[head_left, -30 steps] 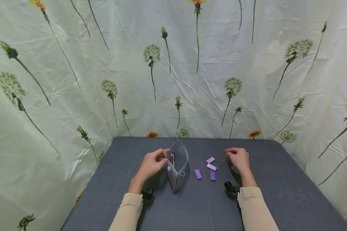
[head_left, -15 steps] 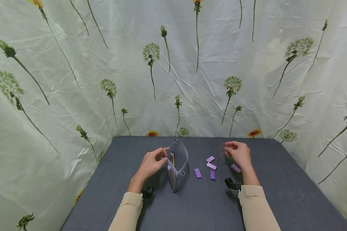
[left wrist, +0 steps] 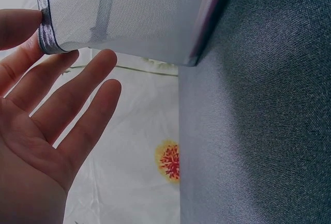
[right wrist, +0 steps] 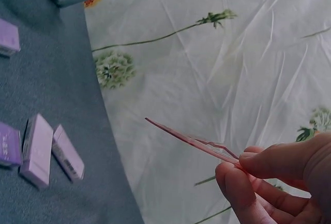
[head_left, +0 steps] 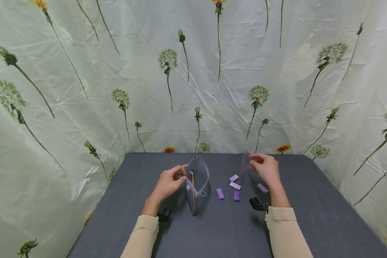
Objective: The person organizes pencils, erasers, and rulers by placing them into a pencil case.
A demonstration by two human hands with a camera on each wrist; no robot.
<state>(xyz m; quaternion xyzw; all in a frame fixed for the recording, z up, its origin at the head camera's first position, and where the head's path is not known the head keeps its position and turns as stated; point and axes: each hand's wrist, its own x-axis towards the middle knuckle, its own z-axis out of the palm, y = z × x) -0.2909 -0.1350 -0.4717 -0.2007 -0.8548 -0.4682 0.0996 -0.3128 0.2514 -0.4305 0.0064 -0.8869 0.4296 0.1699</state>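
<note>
Left hand (head_left: 169, 182) in the head view has thumb and finger clamped on the near-left rim of a clear zip pouch (head_left: 191, 199), which stands upright on the dark worktop (head_left: 213, 233) with its mouth gaping and a zipper ring (head_left: 202, 193) at the near corner. Pencils (head_left: 191, 179) lean inside the pouch. Over the worktop, to the right, the right hand (head_left: 266, 170) pinches a thin clear piece (head_left: 244, 164). Five small purple boxes (head_left: 220, 194) lie on the worktop: four between the pouch and the right hand, one close beside the right wrist. Behind runs a pale curtain (head_left: 142, 71) printed with dandelions. From the left wrist, the thumb and forefinger hold the pouch's edge between them, while the other three fingers spread apart beneath it. From the right wrist, the clear piece shows nearly edge-on and reddish, one end clamped between thumb and forefinger, the other jutting away; four of the boxes appear at the left, two pale ones standing close together.
</note>
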